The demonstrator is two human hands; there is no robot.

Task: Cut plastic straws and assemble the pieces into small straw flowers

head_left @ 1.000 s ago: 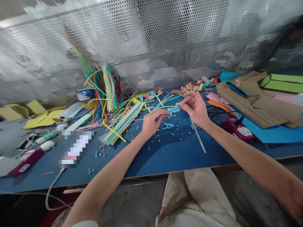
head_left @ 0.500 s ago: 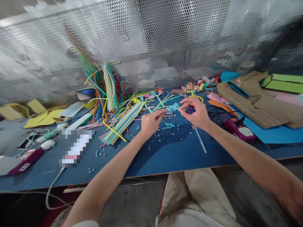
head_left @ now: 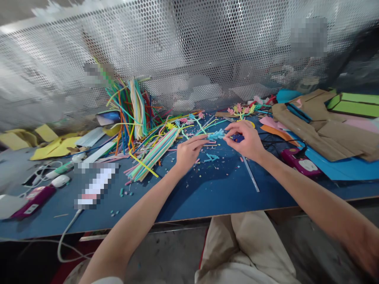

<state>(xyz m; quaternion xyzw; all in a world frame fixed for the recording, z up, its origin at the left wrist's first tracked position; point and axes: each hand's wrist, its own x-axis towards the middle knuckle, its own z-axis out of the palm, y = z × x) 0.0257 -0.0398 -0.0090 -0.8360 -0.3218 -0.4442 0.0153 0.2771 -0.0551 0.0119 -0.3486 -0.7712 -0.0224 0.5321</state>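
Between my two hands is a light blue pipe-cleaner flower (head_left: 216, 135), held just above the blue table. My left hand (head_left: 189, 153) pinches its left end with thumb and fingertips. At its right end, my right hand (head_left: 245, 139) is closed with thumb and index finger together on the petals. Just below lie several short light blue pipe-cleaner pieces (head_left: 211, 157) among small coloured scraps. Left of my left hand rests a bundle of pastel pipe cleaners (head_left: 155, 156). Behind my hands are finished-looking pink and yellow flowers (head_left: 239, 109) on green stems.
A clear stick (head_left: 250, 175) lies below my right hand. To the right are a purple power strip (head_left: 300, 161), brown paper (head_left: 314, 122) and blue sheets. Upright pipe cleaners (head_left: 136, 106) stand at back left, with a blurred phone (head_left: 99, 183) nearer me. A perforated metal panel (head_left: 201, 47) closes the back.
The fingers of my left hand have straightened a little along the blue flower. My right hand has barely moved, and the flower stays in nearly the same place.
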